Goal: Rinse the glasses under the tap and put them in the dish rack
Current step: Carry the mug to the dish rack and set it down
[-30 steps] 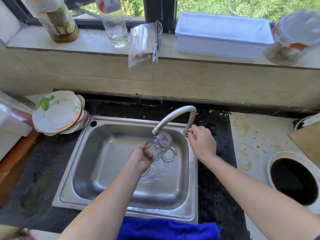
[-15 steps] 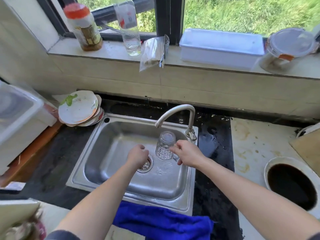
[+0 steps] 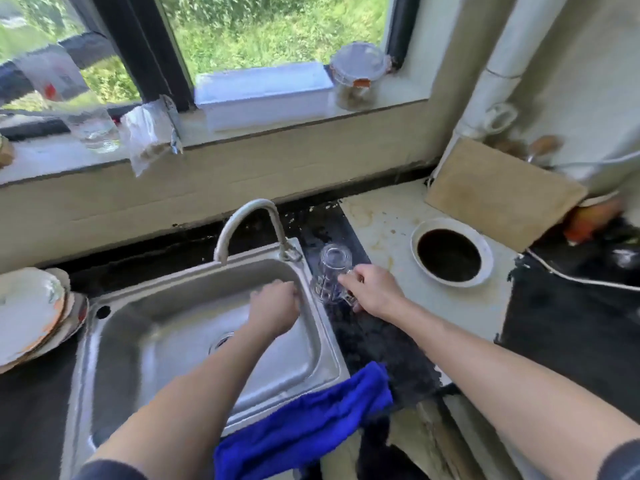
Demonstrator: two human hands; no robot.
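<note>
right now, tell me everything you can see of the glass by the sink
The glass is a clear mug with a patterned, faceted body, and it appears to be mouth down with its thick base on top. It is over the dark counter, just right of the sink rim and near the foot of the tap. The right hand grips its handle, mostly hiding it. Whether it rests on the counter is unclear.
</note>
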